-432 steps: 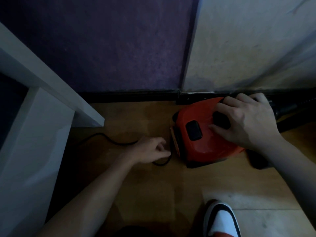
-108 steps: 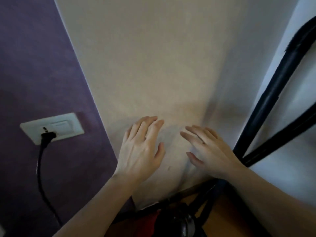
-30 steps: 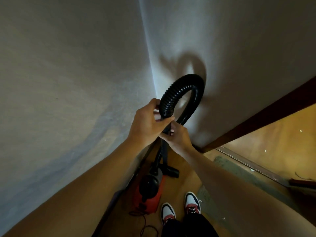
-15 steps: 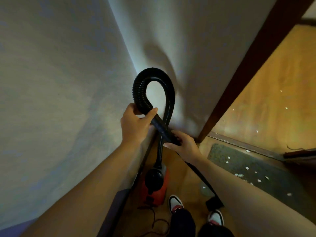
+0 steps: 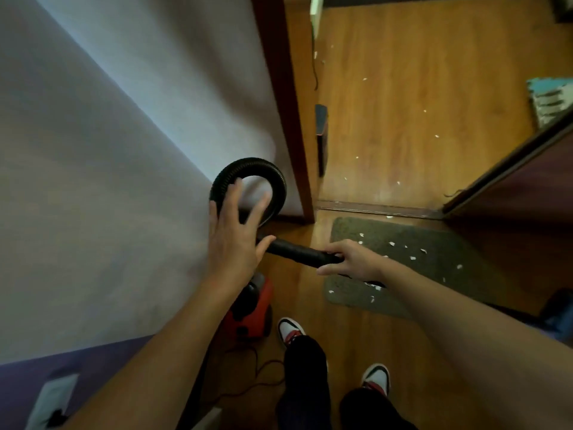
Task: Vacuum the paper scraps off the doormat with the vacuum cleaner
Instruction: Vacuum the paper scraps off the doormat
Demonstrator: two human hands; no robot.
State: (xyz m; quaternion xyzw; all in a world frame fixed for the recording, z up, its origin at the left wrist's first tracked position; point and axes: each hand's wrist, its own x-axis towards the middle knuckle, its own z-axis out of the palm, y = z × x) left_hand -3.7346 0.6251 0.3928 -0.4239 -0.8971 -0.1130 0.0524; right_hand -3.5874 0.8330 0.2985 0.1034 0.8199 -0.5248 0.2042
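Black ribbed vacuum hose (image 5: 248, 169) loops past my spread left hand (image 5: 237, 240). My right hand (image 5: 350, 259) grips its rigid black tube (image 5: 297, 252), over the grey doormat (image 5: 434, 252) strewn with white paper scraps (image 5: 392, 244).

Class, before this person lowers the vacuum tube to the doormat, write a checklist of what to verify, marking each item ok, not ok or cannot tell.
1. Right hand grips the black tube: ok.
2. Left hand holds the ribbed hose: not ok; its fingers are spread open against the loop.
3. Paper scraps remain on the doormat: ok, many are visible.
4. Nozzle over the mat: cannot tell; the right arm hides it.
5. Red vacuum cleaner running: cannot tell.
6. Feet off the mat: ok; both shoes stand on the wood floor.
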